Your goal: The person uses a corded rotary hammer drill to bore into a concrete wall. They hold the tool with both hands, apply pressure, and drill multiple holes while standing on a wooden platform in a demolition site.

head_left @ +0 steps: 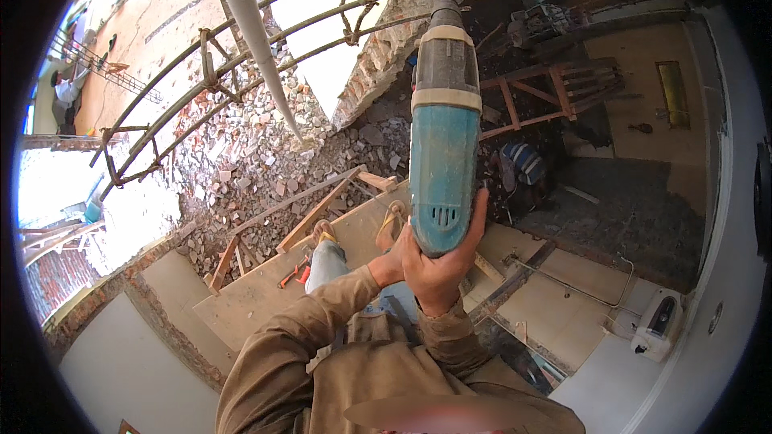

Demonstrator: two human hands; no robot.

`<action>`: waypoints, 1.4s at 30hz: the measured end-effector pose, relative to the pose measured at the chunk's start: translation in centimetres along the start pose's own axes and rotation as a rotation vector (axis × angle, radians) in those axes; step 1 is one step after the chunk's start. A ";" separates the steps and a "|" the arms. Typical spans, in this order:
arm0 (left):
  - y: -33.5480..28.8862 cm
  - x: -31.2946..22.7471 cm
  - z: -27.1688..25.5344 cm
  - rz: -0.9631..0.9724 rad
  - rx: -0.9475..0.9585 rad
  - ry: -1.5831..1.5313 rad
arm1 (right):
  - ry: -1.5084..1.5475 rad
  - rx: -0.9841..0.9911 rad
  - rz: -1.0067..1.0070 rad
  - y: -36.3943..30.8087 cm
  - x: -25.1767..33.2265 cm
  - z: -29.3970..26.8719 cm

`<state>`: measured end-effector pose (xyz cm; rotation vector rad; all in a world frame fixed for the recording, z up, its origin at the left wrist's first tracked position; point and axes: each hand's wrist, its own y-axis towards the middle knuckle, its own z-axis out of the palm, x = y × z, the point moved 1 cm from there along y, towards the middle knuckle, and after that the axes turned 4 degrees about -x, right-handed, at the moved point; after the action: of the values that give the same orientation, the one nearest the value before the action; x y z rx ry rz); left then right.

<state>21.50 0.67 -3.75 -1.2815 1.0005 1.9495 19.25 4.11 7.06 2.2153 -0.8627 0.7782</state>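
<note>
Teal power tool (444,165), one, with a dusty grey front section and two cream collars, metal nose directed toward the top of the view beside broken masonry (376,72); whether its tip touches anything cannot be told. Rubble bed (241,157), broken brick and stone, spread at centre-left. Reinforcing-bar cage (206,58), rusty, arching from the left toward the masonry. Wooden board (235,307), one, under the person's feet. Brown long-sleeved garment (370,370), worn by the person. Pale pipe (253,36), one, slanting across the cage. Timber frame (509,103), reddish, right of the tool. Co-worker (527,163) in a striped top, below the frame. White box-shaped appliance (659,329), far right. Right hand (439,277), clamped on the tool's rear end, one digit along its right side. Left hand (388,267), just beside the right; fingers hidden, grip cannot be told. Sandals (323,230), yellow-strapped, on the feet. Red-orange item (304,275), small, on the board, kind unclear.
</note>
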 end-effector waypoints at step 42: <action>-3.9 5.4 -6.9 0.094 0.161 0.565 | 0.581 0.332 0.174 -1.9 -5.1 3.7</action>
<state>25.98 -2.63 -11.54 -1.7598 1.4750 1.5538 18.65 4.46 0.57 2.0117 -0.6669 1.6447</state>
